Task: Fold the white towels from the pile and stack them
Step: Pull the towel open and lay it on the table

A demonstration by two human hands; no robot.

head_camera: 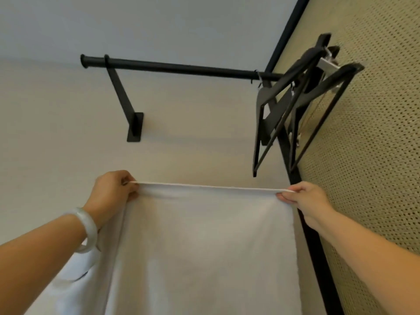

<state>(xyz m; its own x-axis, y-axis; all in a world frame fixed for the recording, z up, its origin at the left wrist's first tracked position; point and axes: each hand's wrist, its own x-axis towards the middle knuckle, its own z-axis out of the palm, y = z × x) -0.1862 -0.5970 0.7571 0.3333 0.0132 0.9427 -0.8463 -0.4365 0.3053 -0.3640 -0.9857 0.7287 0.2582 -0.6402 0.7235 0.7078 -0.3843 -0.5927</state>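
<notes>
Left fingers (130, 191) curled, thumb on top, pinching the towel's (204, 246) top-left corner. Right fingers (288, 197) are the same: curled under, thumb over, pinching the top-right corner. Left hand (112, 193) and right hand (305, 200) sit level and well apart, top hem pulled taut between them.

Count: 2 hands, 1 towel in grip, 1 bangle, 1 rod, 1 bracket. The hangers can't be counted cleanly, at least 2, overlapping.

Towel is held up in the air in front of the wall (56, 133), touching only the hands. It hangs straight down from the hem and runs out of view at the bottom. Its left side edge folds back a little under the left hand; the right edge hangs straight.

Bangle (87, 230): pale and translucent, on the left wrist. Below that forearm is more white cloth (75, 280), just beside the towel's left edge. Can't tell if it is another towel.

Above the towel, black rod (181, 68) runs across, carried off the wall by an angled bracket (127, 105) near its left end. Black hangers (295, 98) are bunched at the rod's right end, tilted, hanging clear above the right hand. Behind them a perforated tan panel (375, 155) runs down the right side, with a black post (318, 258) along its edge, passing behind the right forearm.

Nothing is in front of the towel.

Towel look: plain white, flat, thick hem, faint soft creases near the top, no pattern.
</notes>
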